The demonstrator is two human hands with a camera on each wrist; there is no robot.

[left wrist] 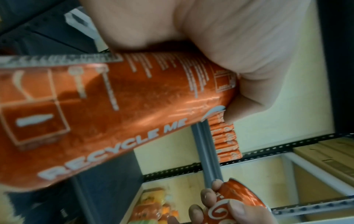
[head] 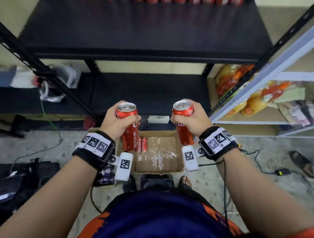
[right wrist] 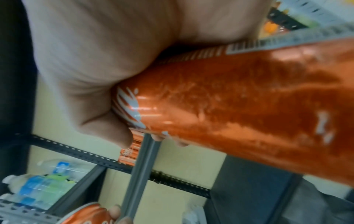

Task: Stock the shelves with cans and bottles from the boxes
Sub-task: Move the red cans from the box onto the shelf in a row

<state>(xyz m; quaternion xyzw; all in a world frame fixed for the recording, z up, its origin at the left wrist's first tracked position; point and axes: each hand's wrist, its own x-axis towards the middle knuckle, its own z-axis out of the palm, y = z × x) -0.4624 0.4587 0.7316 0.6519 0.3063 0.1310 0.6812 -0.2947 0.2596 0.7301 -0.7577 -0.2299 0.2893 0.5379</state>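
Note:
My left hand (head: pixel 117 121) grips a tall red cola can (head: pixel 129 129) upright, fingers wrapped round its upper half; the same can (left wrist: pixel 114 113) fills the left wrist view. My right hand (head: pixel 190 119) holds a second red can (head: pixel 184 125) the same way, seen close in the right wrist view (right wrist: pixel 239 118). Both cans hang side by side above an open cardboard box (head: pixel 178 135) on the floor. Two more red cans (head: pixel 142 144) lie at the box's back left. A row of red cans (head: pixel 183 1) lines the back of the black shelf (head: pixel 144 34) ahead.
A lower black shelf (head: pixel 149 93) sits beneath. At the right, a white rack (head: pixel 254 95) carries bagged orange and yellow bottles (head: pixel 237 81). Plastic bags (head: pixel 56 85) lie at the left. Cables (head: pixel 254 156), a sandal (head: pixel 302 163) and dark bags (head: pixel 25 180) litter the floor. Water bottles (right wrist: pixel 38 186) show in the right wrist view.

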